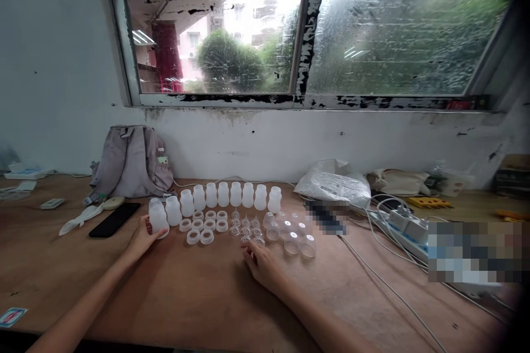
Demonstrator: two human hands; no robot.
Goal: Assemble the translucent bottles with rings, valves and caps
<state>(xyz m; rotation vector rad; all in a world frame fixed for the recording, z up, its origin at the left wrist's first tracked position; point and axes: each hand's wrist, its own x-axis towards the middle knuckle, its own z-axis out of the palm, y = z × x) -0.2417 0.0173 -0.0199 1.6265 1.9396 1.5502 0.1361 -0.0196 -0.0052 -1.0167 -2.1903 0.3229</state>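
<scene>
My left hand (143, 240) is wrapped round a frosted white baby bottle (158, 218) at the left end of a curved row, its thumb across the bottle's lower front. More open-topped bottles (223, 194) stand upright to the right of it. My right hand (260, 265) has its fingers curled together at a clear bottle nipple (245, 239) in the front of the nipple group; the fingertips partly cover it. Between the hands lie several white screw rings (207, 236). Right of the nipples stand several clear domed caps (291, 245).
A grey backpack (128, 162) leans on the wall at the back left, near a black phone (115, 219) and a round beige object (113, 203). A silvery plastic bag (335, 185) lies behind the caps. Cables run from a power strip (397, 237) at right.
</scene>
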